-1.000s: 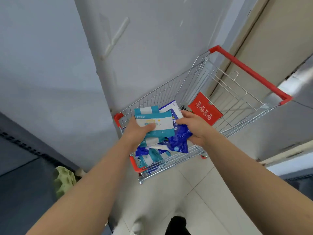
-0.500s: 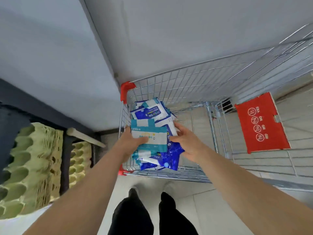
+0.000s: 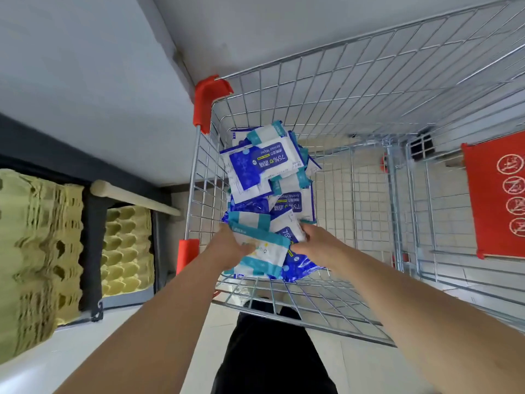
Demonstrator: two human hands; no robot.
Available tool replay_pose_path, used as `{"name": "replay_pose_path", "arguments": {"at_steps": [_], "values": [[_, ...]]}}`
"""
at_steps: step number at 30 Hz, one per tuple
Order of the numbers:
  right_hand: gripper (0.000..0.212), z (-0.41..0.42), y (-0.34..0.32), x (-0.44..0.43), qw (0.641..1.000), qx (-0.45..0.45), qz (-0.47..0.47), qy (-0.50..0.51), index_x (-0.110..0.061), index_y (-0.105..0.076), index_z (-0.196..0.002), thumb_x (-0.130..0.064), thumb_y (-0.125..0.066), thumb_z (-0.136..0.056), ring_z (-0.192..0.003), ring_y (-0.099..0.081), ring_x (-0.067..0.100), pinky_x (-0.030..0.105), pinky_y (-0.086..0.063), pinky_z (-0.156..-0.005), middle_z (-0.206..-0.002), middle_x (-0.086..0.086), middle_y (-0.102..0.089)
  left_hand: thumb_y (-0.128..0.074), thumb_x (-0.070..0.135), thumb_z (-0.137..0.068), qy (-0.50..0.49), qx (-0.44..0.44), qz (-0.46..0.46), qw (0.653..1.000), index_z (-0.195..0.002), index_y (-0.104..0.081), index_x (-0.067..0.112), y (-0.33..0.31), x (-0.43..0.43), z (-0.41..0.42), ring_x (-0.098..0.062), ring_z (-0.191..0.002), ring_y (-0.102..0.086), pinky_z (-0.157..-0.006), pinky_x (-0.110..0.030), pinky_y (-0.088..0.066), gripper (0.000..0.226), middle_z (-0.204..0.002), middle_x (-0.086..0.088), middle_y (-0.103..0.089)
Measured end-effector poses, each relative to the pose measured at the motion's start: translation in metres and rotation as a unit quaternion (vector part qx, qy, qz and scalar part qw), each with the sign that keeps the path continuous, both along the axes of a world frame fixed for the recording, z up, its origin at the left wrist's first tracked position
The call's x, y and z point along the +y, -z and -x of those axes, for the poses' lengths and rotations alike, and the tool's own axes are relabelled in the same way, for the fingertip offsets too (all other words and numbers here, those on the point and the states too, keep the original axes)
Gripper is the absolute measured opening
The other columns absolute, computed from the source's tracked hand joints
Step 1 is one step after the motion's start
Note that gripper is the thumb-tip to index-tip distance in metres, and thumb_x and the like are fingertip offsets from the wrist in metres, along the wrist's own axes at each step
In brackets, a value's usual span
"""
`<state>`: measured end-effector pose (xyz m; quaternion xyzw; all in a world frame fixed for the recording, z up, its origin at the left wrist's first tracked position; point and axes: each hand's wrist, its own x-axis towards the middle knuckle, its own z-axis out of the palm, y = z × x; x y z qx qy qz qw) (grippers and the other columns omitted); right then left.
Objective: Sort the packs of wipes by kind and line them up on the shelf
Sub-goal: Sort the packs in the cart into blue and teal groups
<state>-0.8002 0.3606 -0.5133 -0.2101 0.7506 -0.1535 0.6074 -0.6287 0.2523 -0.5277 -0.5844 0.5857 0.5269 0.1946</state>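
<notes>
My left hand (image 3: 230, 247) holds a teal pack (image 3: 264, 251), my right hand (image 3: 316, 243) grips blue packs (image 3: 299, 265); slippery, they might drop and mix.

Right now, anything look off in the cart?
Only the sorting: blue packs and teal-banded packs lie mixed in one skewed, overlapping heap at one end of the cart. The left hand holds a teal-banded pack, the right hand a blue pack. Nothing looks torn or spilled.

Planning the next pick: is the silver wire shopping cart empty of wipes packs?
No, a pile of blue-and-white and teal-and-white plastic wipes packs lies inside the silver wire shopping cart.
</notes>
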Motion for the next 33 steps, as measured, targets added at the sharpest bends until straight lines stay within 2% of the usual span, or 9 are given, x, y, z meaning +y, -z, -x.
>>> {"name": "replay_pose_path", "arguments": {"at_steps": [3, 6, 10, 12, 14, 17, 24, 29, 33], "values": [[0.027, 0.001, 0.002, -0.002, 1.000, 0.007, -0.007, -0.014, -0.021, -0.055, -0.115, -0.018, -0.061, -0.089, -0.074, -0.056, 0.015, 0.023, -0.041, -0.058, -0.099, 0.002, -0.065, -0.069, 0.026, -0.087, -0.011, -0.001, 0.008, 1.000, -0.127, -0.044, 0.011, -0.004, -0.004, 0.001, -0.017, -0.092, -0.061, -0.067, -0.025, -0.048, 0.049, -0.117, -0.007, -0.061], [0.026, 0.005, -0.006, -0.003, 1.000, 0.015, -0.009, -0.003, -0.018, -0.057, -0.114, -0.021, -0.061, -0.089, -0.089, -0.066, 0.018, 0.036, -0.055, -0.079, -0.105, 0.002, -0.068, -0.058, 0.024, -0.094, -0.026, 0.001, 0.055, 0.998, -0.116, -0.044, 0.012, -0.023, -0.005, 0.000, -0.020, -0.083, -0.063, -0.067, -0.037, -0.057, 0.029, -0.105, -0.007, -0.062], [0.030, 0.019, -0.029, -0.011, 0.999, 0.031, 0.003, 0.028, -0.001, -0.057, -0.118, -0.015, -0.056, -0.091, -0.111, -0.059, 0.035, 0.051, -0.046, -0.098, -0.118, 0.019, -0.064, -0.053, 0.023, -0.096, -0.007, 0.062, 0.141, 0.988, -0.111, -0.047, 0.017, -0.051, -0.016, 0.008, -0.011, -0.079, -0.058, -0.066, -0.032, -0.053, 0.017, -0.104, 0.004, -0.058], [0.036, 0.029, -0.039, -0.021, 0.998, 0.049, 0.021, 0.032, 0.001, -0.053, -0.123, -0.016, -0.055, -0.091, -0.110, -0.060, 0.036, 0.052, -0.050, -0.093, -0.123, 0.021, -0.060, -0.053, 0.022, -0.096, 0.004, 0.090, 0.176, 0.980, -0.119, -0.049, 0.015, -0.061, -0.026, 0.018, -0.006, -0.079, -0.053, -0.061, -0.021, -0.044, 0.024, -0.107, 0.006, -0.057], [0.039, 0.037, -0.047, -0.034, 0.996, 0.056, 0.053, 0.044, -0.012, -0.052, -0.132, -0.019, -0.053, -0.094, -0.103, -0.064, 0.020, 0.032, -0.057, -0.075, -0.129, 0.008, -0.061, -0.054, 0.023, -0.097, 0.001, 0.109, 0.190, 0.976, -0.132, -0.045, 0.014, -0.066, -0.039, 0.030, -0.008, -0.094, -0.052, -0.065, -0.019, -0.043, 0.037, -0.118, 0.006, -0.054], [0.042, 0.051, -0.050, -0.057, 0.987, 0.067, 0.114, 0.092, -0.018, -0.047, -0.138, -0.019, -0.052, -0.097, -0.103, -0.055, 0.011, 0.014, -0.050, -0.051, -0.136, -0.002, -0.051, -0.057, 0.026, -0.095, -0.006, 0.100, 0.212, 0.972, -0.140, -0.041, 0.013, -0.060, -0.060, 0.049, -0.021, -0.115, -0.054, -0.090, -0.033, -0.050, 0.050, -0.133, -0.003, -0.053], [0.033, 0.066, -0.021, -0.106, 0.975, 0.076, 0.180, 0.103, -0.016, -0.055, -0.127, -0.014, -0.056, -0.094, -0.098, -0.066, 0.015, 0.043, -0.057, -0.085, -0.120, -0.002, -0.065, -0.061, 0.018, -0.091, -0.040, 0.086, 0.203, 0.974, -0.129, -0.043, 0.011, -0.021, -0.087, 0.082, -0.028, -0.105, -0.060, -0.082, -0.034, -0.049, 0.043, -0.123, -0.010, -0.060], [0.014, 0.073, -0.007, -0.109, 0.974, 0.058, 0.183, 0.118, -0.016, -0.060, -0.104, -0.008, -0.055, -0.093, -0.076, -0.064, 0.005, 0.029, -0.056, -0.072, -0.088, -0.012, -0.066, -0.068, 0.022, -0.088, -0.061, 0.052, 0.225, 0.971, -0.124, -0.052, 0.008, -0.012, -0.079, 0.084, -0.029, -0.099, -0.059, -0.085, -0.038, -0.051, 0.042, -0.113, -0.008, -0.056], [0.021, 0.083, -0.007, -0.104, 0.977, 0.090, 0.180, 0.064, -0.011, -0.067, -0.110, -0.012, -0.053, -0.094, -0.076, -0.061, -0.001, 0.025, -0.055, -0.069, -0.094, -0.009, -0.066, -0.061, 0.023, -0.092, -0.043, 0.017, 0.219, 0.975, -0.123, -0.050, 0.006, -0.008, -0.064, 0.076, -0.030, -0.102, -0.057, -0.092, -0.042, -0.049, 0.036, -0.130, -0.015, -0.045]]}}
